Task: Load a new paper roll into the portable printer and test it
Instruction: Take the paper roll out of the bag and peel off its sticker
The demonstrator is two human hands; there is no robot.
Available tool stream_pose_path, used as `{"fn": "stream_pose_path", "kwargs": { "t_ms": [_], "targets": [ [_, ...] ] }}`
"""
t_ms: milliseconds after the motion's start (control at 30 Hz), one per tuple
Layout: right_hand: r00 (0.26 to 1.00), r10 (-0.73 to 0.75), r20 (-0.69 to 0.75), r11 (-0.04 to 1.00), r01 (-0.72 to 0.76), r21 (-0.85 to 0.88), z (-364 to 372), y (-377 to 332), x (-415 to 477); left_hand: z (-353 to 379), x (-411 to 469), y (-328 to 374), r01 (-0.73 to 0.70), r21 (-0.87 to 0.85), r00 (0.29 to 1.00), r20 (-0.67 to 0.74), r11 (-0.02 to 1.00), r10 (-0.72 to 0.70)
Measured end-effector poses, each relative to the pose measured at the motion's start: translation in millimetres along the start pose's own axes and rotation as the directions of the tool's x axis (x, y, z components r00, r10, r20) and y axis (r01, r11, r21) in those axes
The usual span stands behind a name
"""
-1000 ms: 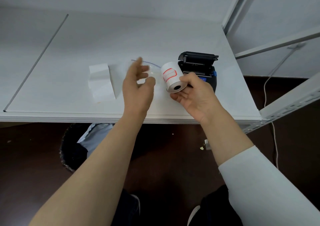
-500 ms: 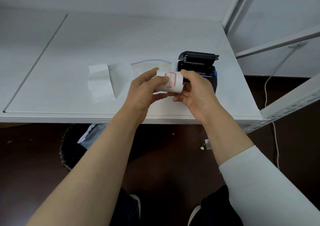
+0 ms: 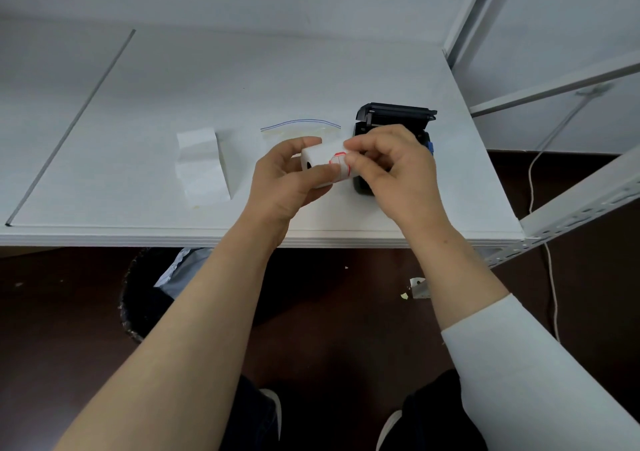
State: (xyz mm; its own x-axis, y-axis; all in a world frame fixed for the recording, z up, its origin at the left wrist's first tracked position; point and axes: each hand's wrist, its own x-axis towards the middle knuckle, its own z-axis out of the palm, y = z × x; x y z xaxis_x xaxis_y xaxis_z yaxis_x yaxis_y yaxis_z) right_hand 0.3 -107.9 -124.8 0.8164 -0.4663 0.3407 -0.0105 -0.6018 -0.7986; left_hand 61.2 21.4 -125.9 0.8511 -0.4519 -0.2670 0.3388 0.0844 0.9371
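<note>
Paper roll [image 3: 317, 160] is off the table, held above its front edge between both hands: white cylinder, dark hollow core facing left, matte wrap with a red-outlined sticker [image 3: 337, 162] on the side. Left hand [image 3: 285, 182] cups the roll from below, thumb across the front, fingers over the top. Right hand [image 3: 398, 170] pinches at the sticker with thumb and fingertips [image 3: 349, 158]; hard to tell whether it's gripping the tab or only pressing on it.

Portable printer [image 3: 394, 128]: black plastic box, lid hinged up and open, blue tab on its right side, sitting on the table just behind the right hand. Paper bay mostly hidden by the hand, contents not readable.

Clear zip bag [image 3: 301, 130], blue seal line, lies flat behind the roll; looks empty, but it's translucent on white. Folded white paper [image 3: 202, 166], creased, lies well to the left. White table [image 3: 173, 87] is smooth and matte. Dark mesh bin [image 3: 138, 298] under the table holds crumpled pale material.
</note>
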Motion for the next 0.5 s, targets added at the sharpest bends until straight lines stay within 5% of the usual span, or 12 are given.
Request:
{"fn": "stream_pose_path", "kwargs": {
  "t_ms": [500],
  "targets": [
    [0.997,-0.016,0.081,0.990,0.027,-0.138,2,0,1,0,8,-10,-0.117,0.166,0.986,-0.101,0.979,0.135]
  ]
}}
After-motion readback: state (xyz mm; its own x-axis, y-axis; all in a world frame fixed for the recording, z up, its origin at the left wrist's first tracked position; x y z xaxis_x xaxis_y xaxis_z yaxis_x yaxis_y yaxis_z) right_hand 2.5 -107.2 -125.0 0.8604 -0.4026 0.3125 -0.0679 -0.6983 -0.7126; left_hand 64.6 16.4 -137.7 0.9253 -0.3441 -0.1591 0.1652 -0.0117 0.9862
